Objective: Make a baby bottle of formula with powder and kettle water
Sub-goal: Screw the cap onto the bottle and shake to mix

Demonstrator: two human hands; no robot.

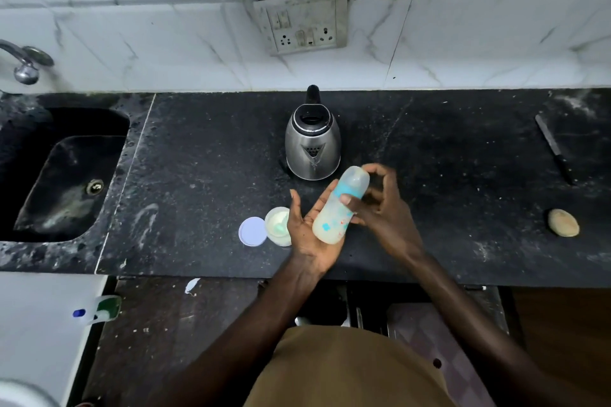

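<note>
**Head view: both hands at the bottle.** A translucent plastic baby bottle (337, 208) with a turquoise collar and a clear domed cap is held above the dark speckled stone surface (198, 175), touching neither it nor the other items. Its long axis runs diagonally, with the base low and toward the person and the cap high and toward the steel electric kettle (312, 142), whose lid stands open. The contents look pale and cloudy.

The left hand (309, 231) lies palm up under the base, its fingers (295, 205) straight and spread, supporting rather than gripping. The right hand (383, 208) grips the collar end, with the thumb across the turquoise band and the fingers (377, 172) curled round the cap side. The right hand is therefore nearer the cap and the left nearer the base. Judged from this, the step is mixing or cap tightening, and any turn would run about that diagonal axis.

**Count:**
- one bottle
- one kettle
- one open round white powder tub (277, 225), just left of the left hand
- one round white lid (253, 231) beside the tub
- one dark-handled knife (555, 149), well apart at right
- one tan rounded lump (563, 222), also well apart at right
</note>
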